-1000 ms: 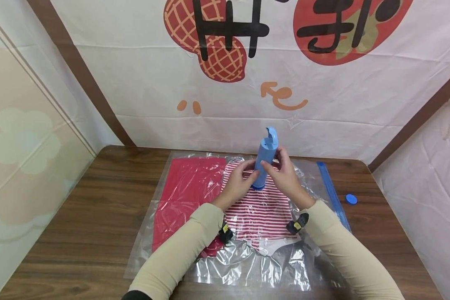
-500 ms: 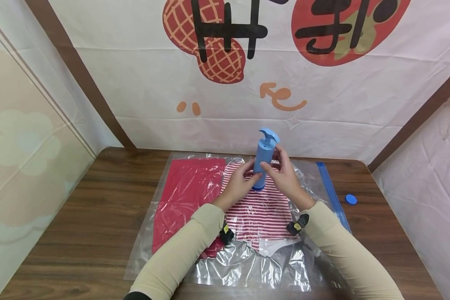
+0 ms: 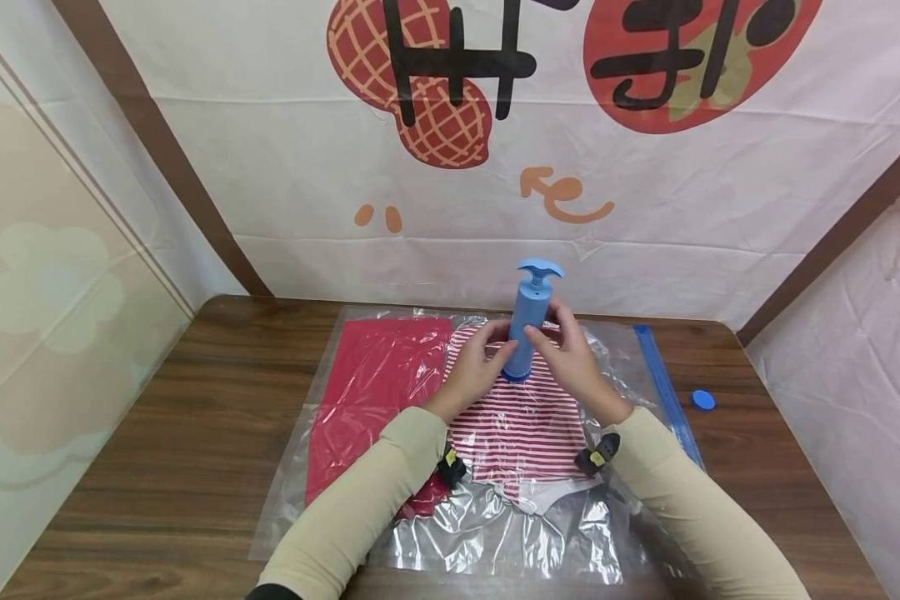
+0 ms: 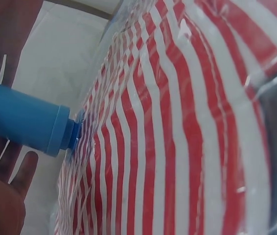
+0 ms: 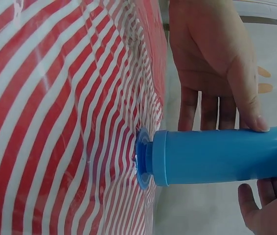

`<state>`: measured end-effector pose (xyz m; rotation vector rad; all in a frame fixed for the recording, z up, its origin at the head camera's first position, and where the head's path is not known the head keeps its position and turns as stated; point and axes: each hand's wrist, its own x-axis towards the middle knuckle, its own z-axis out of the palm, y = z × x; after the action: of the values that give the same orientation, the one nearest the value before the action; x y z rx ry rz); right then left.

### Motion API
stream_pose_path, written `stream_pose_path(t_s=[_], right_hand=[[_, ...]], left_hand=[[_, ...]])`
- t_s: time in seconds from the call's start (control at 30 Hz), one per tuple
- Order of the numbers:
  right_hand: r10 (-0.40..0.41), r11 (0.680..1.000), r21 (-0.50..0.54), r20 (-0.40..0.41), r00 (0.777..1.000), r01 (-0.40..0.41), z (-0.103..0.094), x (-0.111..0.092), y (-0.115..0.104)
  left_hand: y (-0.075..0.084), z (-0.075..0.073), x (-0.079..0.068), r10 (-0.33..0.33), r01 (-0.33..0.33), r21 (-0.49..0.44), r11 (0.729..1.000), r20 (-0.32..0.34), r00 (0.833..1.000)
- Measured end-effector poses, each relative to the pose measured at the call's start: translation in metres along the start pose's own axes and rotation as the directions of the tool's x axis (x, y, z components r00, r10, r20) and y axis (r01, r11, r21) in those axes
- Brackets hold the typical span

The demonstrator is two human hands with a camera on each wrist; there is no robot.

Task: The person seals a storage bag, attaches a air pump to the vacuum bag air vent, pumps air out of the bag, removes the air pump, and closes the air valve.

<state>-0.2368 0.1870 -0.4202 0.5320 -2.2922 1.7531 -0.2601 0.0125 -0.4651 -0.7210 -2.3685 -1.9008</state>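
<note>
A blue hand pump [image 3: 528, 321] with a T-shaped handle stands nearly upright on a clear vacuum storage bag [image 3: 495, 542]. Its narrow nozzle meets a blue round valve [image 5: 142, 159] on the bag's surface. My left hand [image 3: 474, 373] holds the barrel from the left, thumb in front and fingers behind. From the right, my right hand [image 3: 573, 362] grips the same barrel, its thumb across the front. Under the film lie a red-and-white striped garment [image 3: 521, 433] and, to its left, a red garment [image 3: 378, 375]. The far fingers are partly hidden behind the pump.
A blue round cap [image 3: 702, 400] lies on the wooden table [image 3: 142, 442], right of the bag. Along the bag's right side runs a blue seal strip [image 3: 660, 375]. A printed cloth wall [image 3: 285, 167] rises just behind the table's far edge.
The pump has turned about its length between my hands, so its handle swings from edge-on to broadside. It also leans slightly less. Bag, garments and cap stay put.
</note>
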Motion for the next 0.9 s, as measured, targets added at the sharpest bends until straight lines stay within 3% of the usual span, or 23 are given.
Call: stream_pose_path(t_s=[0.3, 0.4, 0.63, 0.67, 0.9], right_hand=[[0.041, 0.997, -0.067, 0.004, 0.999, -0.041, 0.005, -0.006, -0.040], [0.044, 0.997, -0.062, -0.007, 0.999, -0.045, 0.006, -0.005, -0.038], [0.010, 1.000, 0.025, -0.041, 0.999, -0.009, 0.005, 0.002, -0.004], [0.001, 1.000, 0.026, -0.037, 0.999, 0.000, 0.004, 0.002, -0.002], [-0.009, 0.999, 0.038, -0.017, 1.000, 0.010, 0.002, 0.000, 0.001]], left_hand=[[-0.001, 0.005, 0.003, 0.018, -0.018, 0.020, 1.000, -0.003, 1.000], [-0.001, 0.006, 0.003, -0.004, 0.004, 0.023, 1.000, 0.020, 1.000], [0.000, 0.002, 0.001, -0.011, 0.011, 0.020, 1.000, 0.026, 1.000], [0.005, 0.001, 0.000, -0.012, 0.012, 0.006, 1.000, 0.025, 1.000], [-0.002, 0.002, 0.003, -0.019, 0.019, 0.003, 1.000, 0.015, 1.000]])
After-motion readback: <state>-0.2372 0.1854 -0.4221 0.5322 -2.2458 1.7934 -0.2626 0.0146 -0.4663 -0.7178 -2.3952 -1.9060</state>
